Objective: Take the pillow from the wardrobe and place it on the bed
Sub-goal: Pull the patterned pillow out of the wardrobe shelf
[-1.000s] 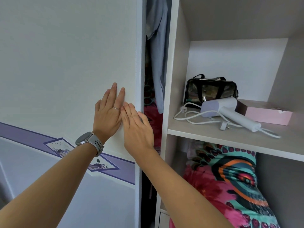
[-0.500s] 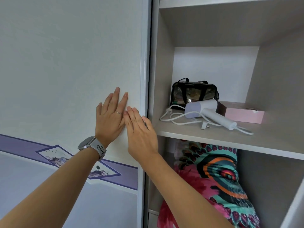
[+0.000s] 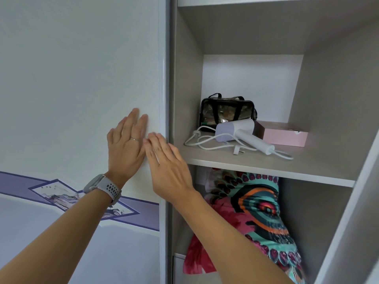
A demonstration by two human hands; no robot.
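Against the white sliding door (image 3: 82, 78) of the wardrobe (image 3: 328, 99), my left hand (image 3: 125, 148) and right hand (image 3: 168, 171) lie flat, fingers spread, gripping nothing. The patterned pillow (image 3: 256, 218) stands in the compartment under the shelf (image 3: 266, 162), which carries a hairdryer (image 3: 240, 132), a clear bag (image 3: 225, 111) and a pink box (image 3: 285, 136).

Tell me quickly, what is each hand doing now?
Left hand: open, flat on the white sliding wardrobe door, holding nothing.
Right hand: open, holding nothing.
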